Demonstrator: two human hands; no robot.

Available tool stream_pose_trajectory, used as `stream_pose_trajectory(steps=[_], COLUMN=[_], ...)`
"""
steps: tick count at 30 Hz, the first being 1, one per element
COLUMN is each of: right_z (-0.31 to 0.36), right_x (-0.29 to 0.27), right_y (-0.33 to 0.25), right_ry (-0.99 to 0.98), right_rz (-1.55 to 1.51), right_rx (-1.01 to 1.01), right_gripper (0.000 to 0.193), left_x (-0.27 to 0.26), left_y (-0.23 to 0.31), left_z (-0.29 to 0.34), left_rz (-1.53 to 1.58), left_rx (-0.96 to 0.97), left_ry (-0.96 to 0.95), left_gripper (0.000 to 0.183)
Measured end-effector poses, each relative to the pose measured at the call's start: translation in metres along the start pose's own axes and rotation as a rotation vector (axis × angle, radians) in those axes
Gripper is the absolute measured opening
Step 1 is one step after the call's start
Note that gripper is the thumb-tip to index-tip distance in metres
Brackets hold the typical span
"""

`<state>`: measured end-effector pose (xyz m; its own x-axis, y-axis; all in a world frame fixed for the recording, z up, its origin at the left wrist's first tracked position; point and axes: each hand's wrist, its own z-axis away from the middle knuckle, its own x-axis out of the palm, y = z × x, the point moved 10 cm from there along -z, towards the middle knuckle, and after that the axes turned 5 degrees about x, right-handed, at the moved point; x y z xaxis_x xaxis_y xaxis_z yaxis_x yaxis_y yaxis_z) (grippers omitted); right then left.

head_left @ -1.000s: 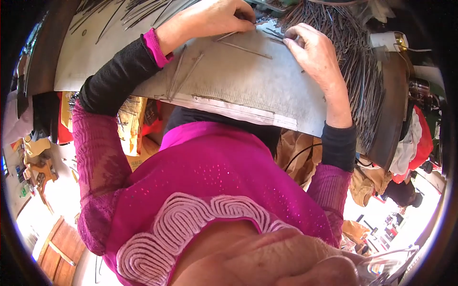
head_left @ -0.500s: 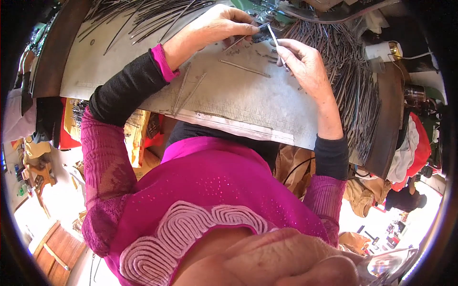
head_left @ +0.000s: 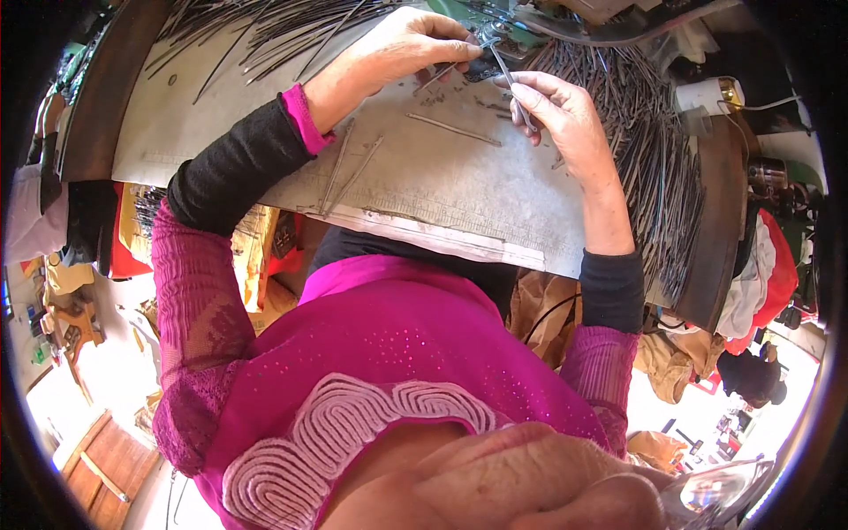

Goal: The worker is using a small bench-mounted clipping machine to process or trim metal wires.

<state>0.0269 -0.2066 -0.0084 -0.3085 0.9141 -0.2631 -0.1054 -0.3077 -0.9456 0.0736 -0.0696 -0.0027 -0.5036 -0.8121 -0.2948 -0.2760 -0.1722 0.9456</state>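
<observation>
1. Far left: dark raised border (head_left: 110, 115), flanking the pale worktop (head_left: 424, 172).
2. Upper left: bundle of dark sticks (head_left: 265, 40), fanned loosely over the far part of the worktop.
3. Left of centre: black cuff (head_left: 234, 168) over the left forearm, with a pink band at its wrist end.
4. Beyond the cuff: two thin sticks (head_left: 355, 174), lying slantwise on the worktop, nearly meeting at their near ends.
5. Upper centre: Left hand (head_left: 411, 49), fingers bent, tips of thumb and forefinger drawn close together near the upper end of the grey strip; cannot tell whether pressed together or pinching something small. Below these fingers, a short stick (head_left: 435, 79); cannot tell whether held.
6. Centre: single stick (head_left: 454, 129), lying flat on the worktop, apart from both hands.
7. Right of centre: grey strip (head_left: 503, 68), thin and straight, raised between the two hands and tilted, upper end toward the left fingertips, lower part in the right grasp.
8. Adjoining: Right hand (head_left: 561, 106), pinching the strip between thumb and forefinger, other fingers curled beneath.
9. Right: dense heap of dark stalks (head_left: 658, 177), spread along the worktop's side.
10. Far right: white cylinder (head_left: 702, 96) with brass-coloured end, beside the heap.
</observation>
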Motion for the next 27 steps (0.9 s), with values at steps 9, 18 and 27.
stream_pose_trajectory(steps=[9,18,27], right_z=[-0.001,-0.016,-0.02], right_x=[0.001,-0.016,-0.015], right_y=[-0.003,-0.01,-0.011], right_ry=[-0.025,0.072,0.073], right_rz=[-0.082,-0.145,-0.116], right_rx=[-0.002,-0.042,-0.045], right_gripper=[0.023,0.023,0.024], left_x=[0.005,-0.005,-0.009], left_y=[0.004,0.021,0.012], left_z=[-0.005,-0.02,-0.03], left_rz=[-0.008,-0.042,-0.078], left_rx=[-0.004,0.114,0.122], left_ry=[-0.053,-0.029,-0.062], left_gripper=[0.03,0.03,0.028])
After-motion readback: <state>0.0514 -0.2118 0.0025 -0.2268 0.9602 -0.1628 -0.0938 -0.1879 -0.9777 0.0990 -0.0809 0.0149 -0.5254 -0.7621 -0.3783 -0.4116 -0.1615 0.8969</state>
